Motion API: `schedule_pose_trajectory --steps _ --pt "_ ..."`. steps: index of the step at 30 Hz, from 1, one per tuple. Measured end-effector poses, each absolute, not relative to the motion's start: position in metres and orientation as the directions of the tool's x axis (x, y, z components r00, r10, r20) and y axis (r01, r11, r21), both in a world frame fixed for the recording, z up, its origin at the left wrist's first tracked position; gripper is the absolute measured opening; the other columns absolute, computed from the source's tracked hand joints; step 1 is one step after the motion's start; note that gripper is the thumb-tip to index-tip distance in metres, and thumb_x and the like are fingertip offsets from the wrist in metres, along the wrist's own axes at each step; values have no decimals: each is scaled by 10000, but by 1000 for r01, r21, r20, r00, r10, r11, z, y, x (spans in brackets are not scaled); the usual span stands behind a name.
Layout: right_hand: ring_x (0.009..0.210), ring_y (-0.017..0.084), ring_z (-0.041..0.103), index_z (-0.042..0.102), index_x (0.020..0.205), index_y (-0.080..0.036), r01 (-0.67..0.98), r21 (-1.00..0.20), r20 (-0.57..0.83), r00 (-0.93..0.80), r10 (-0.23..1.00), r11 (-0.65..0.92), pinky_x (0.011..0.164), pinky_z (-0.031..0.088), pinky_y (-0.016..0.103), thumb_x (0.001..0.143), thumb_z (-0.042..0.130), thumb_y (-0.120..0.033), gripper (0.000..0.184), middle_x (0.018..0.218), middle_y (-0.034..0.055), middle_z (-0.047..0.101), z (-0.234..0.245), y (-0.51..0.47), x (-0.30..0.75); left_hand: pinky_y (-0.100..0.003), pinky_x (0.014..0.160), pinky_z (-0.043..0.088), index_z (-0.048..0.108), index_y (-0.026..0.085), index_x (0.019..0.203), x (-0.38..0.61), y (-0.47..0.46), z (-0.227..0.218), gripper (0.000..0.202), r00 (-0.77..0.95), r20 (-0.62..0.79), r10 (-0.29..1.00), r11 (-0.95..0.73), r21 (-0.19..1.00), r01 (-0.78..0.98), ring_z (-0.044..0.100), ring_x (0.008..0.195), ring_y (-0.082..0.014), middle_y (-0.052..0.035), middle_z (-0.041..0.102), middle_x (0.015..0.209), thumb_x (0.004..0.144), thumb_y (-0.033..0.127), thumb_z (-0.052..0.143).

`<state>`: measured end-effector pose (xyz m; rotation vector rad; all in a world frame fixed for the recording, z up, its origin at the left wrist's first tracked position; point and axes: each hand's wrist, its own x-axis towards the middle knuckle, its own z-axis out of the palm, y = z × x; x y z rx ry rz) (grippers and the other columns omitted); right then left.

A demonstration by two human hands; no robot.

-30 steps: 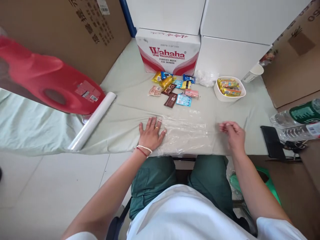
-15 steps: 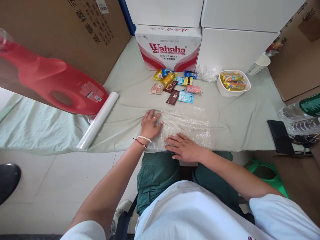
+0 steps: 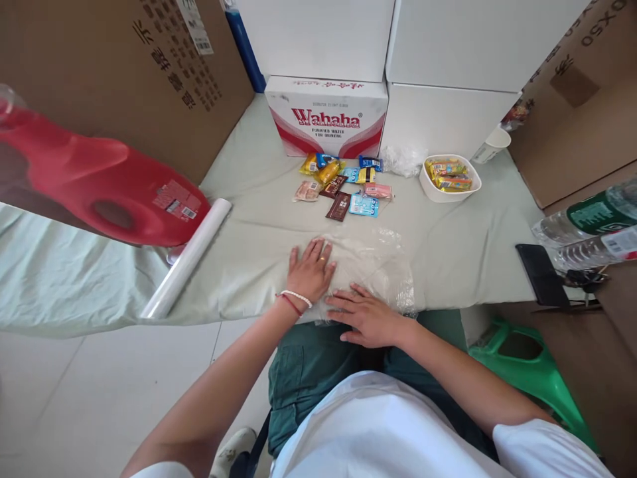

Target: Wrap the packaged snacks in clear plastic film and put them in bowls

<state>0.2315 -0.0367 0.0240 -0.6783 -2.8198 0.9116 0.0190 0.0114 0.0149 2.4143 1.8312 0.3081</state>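
Observation:
A sheet of clear plastic wrap [image 3: 383, 262] lies on the cloth at the table's front edge, its right side crinkled. My left hand [image 3: 311, 269] rests palm down on the sheet's left part, fingers stretched out, a ring and bracelets on it. Close beside it, my right hand [image 3: 365, 315] lies flat with fingers spread over the sheet's front edge. Neither hand grips anything. Beyond the sheet sit several wrapped snacks, among them a brown packet [image 3: 338, 206], a light blue packet [image 3: 364, 204] and a pink packet [image 3: 378, 191].
A roll of plastic wrap [image 3: 189, 259] lies at left beside a red detergent bottle [image 3: 124, 192]. A white bowl [image 3: 450, 196] of yellow-wrapped snacks stands at right, near a black phone [image 3: 541, 275] and plastic bottles [image 3: 592, 216]. Boxes, one a Wahaha carton [image 3: 326, 123], line the back.
My left hand has slid slightly right across the plastic wrap, closer to my right hand. The wrap's left part looks flatter. The camera view has shifted a little.

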Motion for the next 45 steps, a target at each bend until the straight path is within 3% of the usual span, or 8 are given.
schedule_pose_trajectory --steps 6,11,15,23,27,32,38,45 --pt "1251 241 670 684 1381 -234 444 -728 125 -664 738 522 1101 516 436 1094 453 -425 415 1356 110 725 52 65 268 -697 1294 92 305 240 1682 -5 5 4 682 281 2 960 -279 124 952 281 1626 -311 -131 251 1759 1074 548 315" --pt "1511 410 379 465 1587 -84 865 -363 122 -326 938 348 1240 315 596 910 630 -249 716 1617 224 481 47 220 281 -693 1301 98 313 275 1680 3 2 11 681 266 -18 964 -260 150 954 290 1623 -315 -113 275 1751 1065 561 359" --pt "1406 422 472 525 1549 -123 905 -235 -24 -369 929 353 1193 348 594 938 595 -321 646 1505 216 584 29 255 285 -681 1306 94 329 287 1676 2 3 12 676 256 -4 967 -251 176 952 298 1619 -317 -113 293 1744 1059 559 384" --pt "1016 316 629 684 1266 -130 854 -502 94 -104 990 137 938 517 447 931 559 -431 468 1126 171 704 27 191 335 -665 1312 65 341 282 1672 2 2 9 675 255 6 967 -251 186 950 284 1625 -299 -104 279 1750 1064 575 348" --pt "1016 262 647 661 1259 -188 665 -639 179 -359 916 386 924 524 396 981 556 -426 380 1142 111 703 55 145 311 -680 1305 57 334 269 1673 1 3 7 679 262 12 965 -260 183 948 279 1627 -300 -110 271 1753 1066 571 344" --pt "1211 289 609 645 1368 -211 582 -485 190 -659 728 653 1058 486 479 1028 469 -236 384 1302 154 670 57 81 256 -682 1302 80 342 275 1669 2 3 7 653 255 7 967 -252 184 950 290 1624 -295 -103 279 1751 1074 542 315" --pt "1576 343 311 413 1638 -241 688 -355 -54 -691 720 633 1266 213 673 1079 462 -458 602 1702 145 392 26 35 260 -663 1307 102 304 251 1681 3 4 11 617 244 -12 970 -236 210 949 282 1629 -257 -88 285 1751 1090 402 215" --pt "1495 324 426 562 1531 -253 735 -312 82 -611 788 602 1280 198 657 1085 413 -279 471 1485 131 624 17 28 277 -667 1310 73 259 208 1695 4 4 5 674 230 9 973 -228 178 957 287 1627 -281 -129 296 1742 1076 476 263"
